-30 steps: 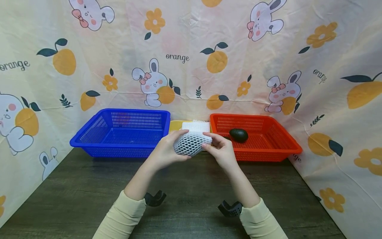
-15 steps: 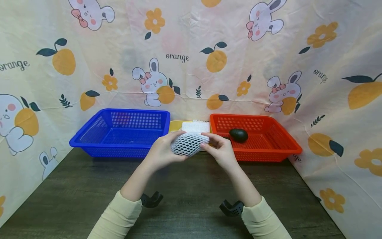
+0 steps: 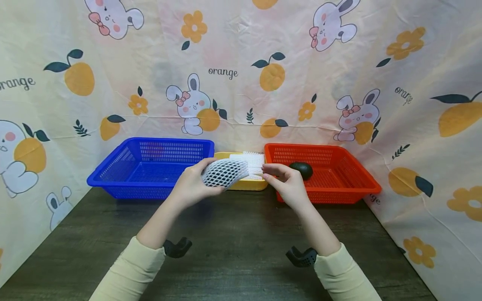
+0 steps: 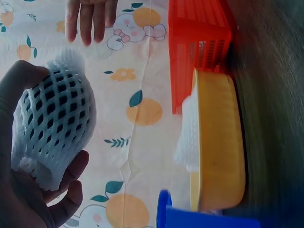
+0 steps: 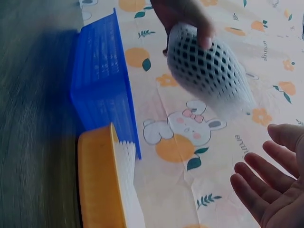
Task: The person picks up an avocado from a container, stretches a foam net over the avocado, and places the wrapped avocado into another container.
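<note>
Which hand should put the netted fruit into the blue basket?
Probably the left hand. Its fingers already grip the netted fruit, and the blue basket sits on its side. The right hand is open, apart from the fruit, near the red basket.

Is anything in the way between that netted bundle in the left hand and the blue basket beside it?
Nothing visible is. The left hand holds the netted bundle in the air just right of the blue basket, with only the basket's own rim between them. The right hand has let go and sits apart, near the red basket.
</note>
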